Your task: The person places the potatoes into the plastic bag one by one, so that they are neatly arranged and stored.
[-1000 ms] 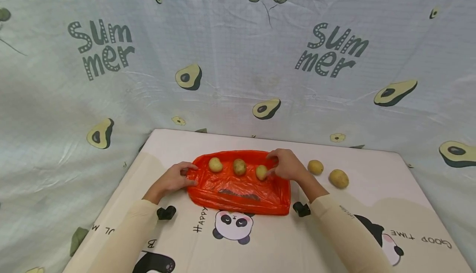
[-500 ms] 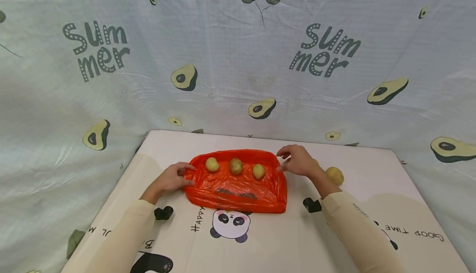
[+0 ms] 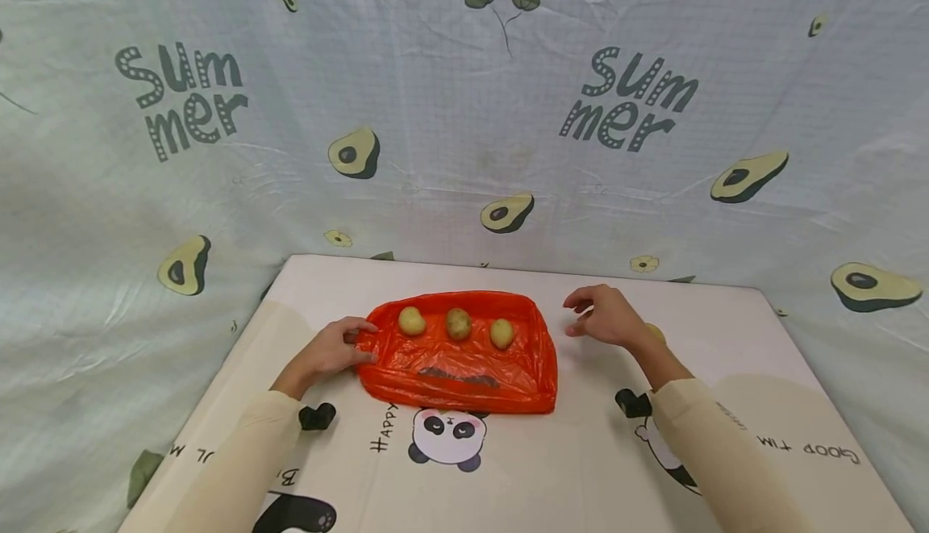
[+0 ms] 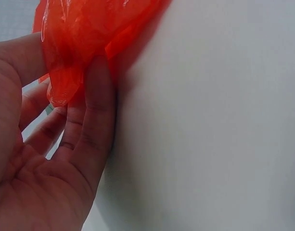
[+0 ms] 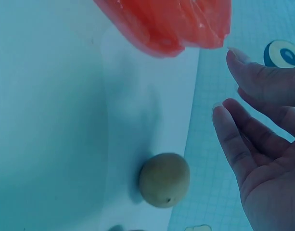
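Observation:
A red plastic bag (image 3: 464,364) lies spread on the table, and three potatoes rest on it in a row: a left one (image 3: 411,321), a browner middle one (image 3: 458,324) and a right one (image 3: 501,334). My left hand (image 3: 337,347) pinches the bag's left edge; the left wrist view has the red film (image 4: 72,53) between thumb and fingers. To the right of the bag, my right hand (image 3: 606,317) hovers with nothing in it, its fingers spread and slightly bent. Another potato (image 5: 164,180) sits on the table below this hand in the right wrist view.
Behind the right wrist, part of a potato (image 3: 656,331) shows in the head view. The white table (image 3: 537,468) carries panda prints and lettering. A hanging cloth (image 3: 435,114) with avocado prints closes off the back and sides.
My right hand has left the bag's right side and moved further right, over the loose potatoes, leaving the rightmost potato on the bag. The left hand stays at the bag's left edge.

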`<state>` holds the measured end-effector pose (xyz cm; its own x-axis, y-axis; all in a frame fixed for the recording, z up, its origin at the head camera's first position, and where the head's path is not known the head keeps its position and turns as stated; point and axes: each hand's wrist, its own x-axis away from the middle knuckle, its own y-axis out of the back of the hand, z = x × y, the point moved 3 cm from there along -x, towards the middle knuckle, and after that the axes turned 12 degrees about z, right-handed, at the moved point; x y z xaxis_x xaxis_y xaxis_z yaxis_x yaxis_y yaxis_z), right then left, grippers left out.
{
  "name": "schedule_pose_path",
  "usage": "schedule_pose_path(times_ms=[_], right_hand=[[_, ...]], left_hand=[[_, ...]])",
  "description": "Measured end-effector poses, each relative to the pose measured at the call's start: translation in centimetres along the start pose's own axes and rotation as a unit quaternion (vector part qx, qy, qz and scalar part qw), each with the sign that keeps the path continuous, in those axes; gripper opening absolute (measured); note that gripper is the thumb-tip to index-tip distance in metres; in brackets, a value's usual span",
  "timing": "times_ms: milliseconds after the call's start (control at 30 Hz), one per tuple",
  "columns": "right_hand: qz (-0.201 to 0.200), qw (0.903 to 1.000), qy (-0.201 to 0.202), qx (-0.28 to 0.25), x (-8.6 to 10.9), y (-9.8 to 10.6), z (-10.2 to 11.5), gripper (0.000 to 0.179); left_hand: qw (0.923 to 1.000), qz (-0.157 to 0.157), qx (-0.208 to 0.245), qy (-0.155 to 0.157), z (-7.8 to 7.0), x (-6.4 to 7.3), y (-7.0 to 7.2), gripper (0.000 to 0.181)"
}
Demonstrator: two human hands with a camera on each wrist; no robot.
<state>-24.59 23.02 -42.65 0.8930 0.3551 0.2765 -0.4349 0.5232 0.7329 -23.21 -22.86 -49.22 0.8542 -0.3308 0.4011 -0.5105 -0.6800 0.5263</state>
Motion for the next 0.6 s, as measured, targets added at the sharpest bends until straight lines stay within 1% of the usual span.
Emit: schedule_pose_path(times_ms=[100, 300, 467, 600], right_hand=[[-0.002, 1.0000, -0.005, 0.002, 0.3, 0.4, -0.5, 0.038], [-0.007, 0.9996, -0.016, -0.022, 1.0, 0.9, -1.6, 0.036], [-0.022, 0.9998, -0.002, -0.005, 1.5, 1.2, -2.6, 0.035], [-0.032, 0.9994, 0.004, 0.012, 1.8, 1.7, -3.3, 0.035]], left_hand=[[1.0000, -0.001, 0.001, 0.002, 0.0, 0.1, 0.1, 0.056], [1.0000, -0.003, 0.006, 0.006, 0.1, 0.0, 0.1, 0.055], [1.0000, -0.002, 0.005, 0.000, 0.1, 0.0, 0.1, 0.055], [1.0000, -0.002, 0.007, 0.002, 0.1, 0.0, 0.0, 0.055]])
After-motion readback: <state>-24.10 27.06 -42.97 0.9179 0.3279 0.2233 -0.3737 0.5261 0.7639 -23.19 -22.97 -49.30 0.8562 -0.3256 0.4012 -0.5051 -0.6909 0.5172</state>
